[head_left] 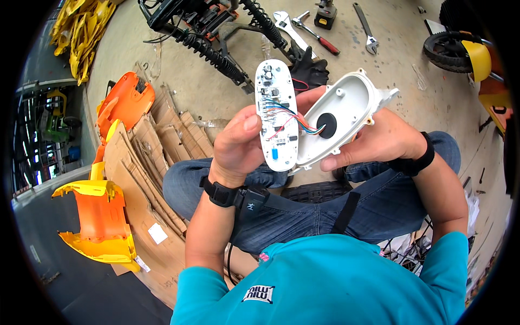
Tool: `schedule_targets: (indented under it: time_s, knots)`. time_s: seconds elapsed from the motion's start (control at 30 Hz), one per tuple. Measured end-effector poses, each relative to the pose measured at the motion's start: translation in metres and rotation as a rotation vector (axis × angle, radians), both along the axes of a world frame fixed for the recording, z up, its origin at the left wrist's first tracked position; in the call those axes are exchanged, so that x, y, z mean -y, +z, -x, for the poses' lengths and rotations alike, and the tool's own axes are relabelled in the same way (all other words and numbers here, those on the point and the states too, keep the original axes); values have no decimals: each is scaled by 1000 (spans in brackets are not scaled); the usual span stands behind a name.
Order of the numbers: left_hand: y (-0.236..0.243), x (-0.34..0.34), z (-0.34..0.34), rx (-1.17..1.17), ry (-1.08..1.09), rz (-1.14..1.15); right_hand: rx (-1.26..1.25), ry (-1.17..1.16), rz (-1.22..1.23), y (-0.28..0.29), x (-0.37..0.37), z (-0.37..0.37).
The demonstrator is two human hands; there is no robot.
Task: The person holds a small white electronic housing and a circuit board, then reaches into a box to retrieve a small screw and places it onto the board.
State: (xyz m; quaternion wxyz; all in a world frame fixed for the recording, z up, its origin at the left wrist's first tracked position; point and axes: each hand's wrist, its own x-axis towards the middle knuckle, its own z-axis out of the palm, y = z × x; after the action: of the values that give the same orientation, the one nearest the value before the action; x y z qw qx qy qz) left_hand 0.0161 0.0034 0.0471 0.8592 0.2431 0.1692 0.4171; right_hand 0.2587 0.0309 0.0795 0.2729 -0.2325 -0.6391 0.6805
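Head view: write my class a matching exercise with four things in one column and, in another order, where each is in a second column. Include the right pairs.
Things
1. White printed circuit board
2. Open white plastic housing
3. Black glove
4. Cardboard sheets

Places
A. Layered in a pile at the person's left
B. In the right-hand grip
C. Next to the large silver adjustable wrench
D. In the left-hand grip

Right pairs: 1-D, 2-B, 3-C, 4-A
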Motion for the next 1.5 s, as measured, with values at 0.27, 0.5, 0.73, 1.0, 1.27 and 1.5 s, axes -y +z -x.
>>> schedule_targets:
  time_s: [0.27,0.5,0.73,1.0,1.27,1.5]
  knots:
    - [-1,3,3,-132,31,-2,148,-60,-157,2,-2,-4]
    - [2,0,-2,-208,15,-26,-5,-40,222,1,-5,-9]
    - [4,0,-2,-257,-13,-58,-4,-52,365,-4,-9,-14]
    - [4,1,-4,-252,2,-87,-74,-76,366,-5,-7,-13]
    - [1,0,-2,-258,-21,-75,-69,-128,344,-7,-6,-13]
    - [4,-1,-1,-269,-15,-72,-73,-140,357,-1,-6,-12]
